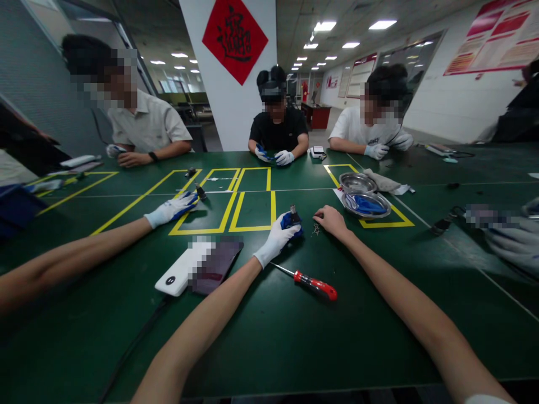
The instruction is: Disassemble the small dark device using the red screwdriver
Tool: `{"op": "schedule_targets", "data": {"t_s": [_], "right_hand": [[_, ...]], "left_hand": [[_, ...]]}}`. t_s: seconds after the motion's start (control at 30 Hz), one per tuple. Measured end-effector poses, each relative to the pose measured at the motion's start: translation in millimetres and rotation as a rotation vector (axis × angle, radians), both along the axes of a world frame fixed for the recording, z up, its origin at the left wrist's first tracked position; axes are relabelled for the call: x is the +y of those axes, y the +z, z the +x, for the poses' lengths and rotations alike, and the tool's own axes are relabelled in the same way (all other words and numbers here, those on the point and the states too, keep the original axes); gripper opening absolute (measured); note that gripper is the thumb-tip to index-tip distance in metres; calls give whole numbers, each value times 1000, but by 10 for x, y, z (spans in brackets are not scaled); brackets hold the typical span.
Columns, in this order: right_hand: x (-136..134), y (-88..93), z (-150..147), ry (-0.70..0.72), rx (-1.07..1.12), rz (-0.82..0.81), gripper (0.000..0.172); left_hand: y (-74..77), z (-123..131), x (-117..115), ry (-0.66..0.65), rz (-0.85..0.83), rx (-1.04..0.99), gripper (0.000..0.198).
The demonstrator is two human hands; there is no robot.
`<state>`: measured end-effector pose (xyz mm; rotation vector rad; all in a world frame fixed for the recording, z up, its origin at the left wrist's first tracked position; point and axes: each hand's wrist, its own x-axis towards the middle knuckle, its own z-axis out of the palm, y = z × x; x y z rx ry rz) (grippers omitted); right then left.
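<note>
My left hand (278, 238), in a white glove with blue fingers, is closed around a small black part with a metal tip (293, 213) that points upward. My bare right hand (333, 222) rests low over the table with its fingers curled and their tips close together. Beside those fingertips lies a little heap of small metal screws (316, 229); whether anything sits between the fingers cannot be made out. Just in front of my left wrist lies a screwdriver (315, 284) with a red and black handle, its shaft pointing toward that wrist.
A white power bank (185, 269) with a cable and a dark phone (217, 266) lie left of my forearm. Metal bowls (366, 214) stand ahead to the right, one holding blue cloth. A co-worker's gloved hand (170, 210) reaches in from the left; other people sit around the table.
</note>
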<state>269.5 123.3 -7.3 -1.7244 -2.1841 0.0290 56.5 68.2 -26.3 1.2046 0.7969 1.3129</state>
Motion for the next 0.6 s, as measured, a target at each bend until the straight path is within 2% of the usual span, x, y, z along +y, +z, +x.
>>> {"op": "schedule_targets", "data": {"t_s": [0.2, 0.3, 0.37, 0.53, 0.6], "right_hand": [[26, 37, -72, 15, -87, 23, 14], [6, 60, -89, 25, -58, 42, 12], [-21, 68, -106, 44, 63, 26, 12], [-146, 59, -209, 140, 541, -21, 17], [-193, 66, -250, 182, 646, -76, 18]], "left_hand": [[-3, -1, -2, 12, -22, 20, 55], [24, 4, -16, 19, -33, 14, 53], [52, 6, -27, 12, -44, 7, 51], [120, 14, -51, 28, -99, 8, 44], [124, 18, -52, 29, -97, -2, 47]]}}
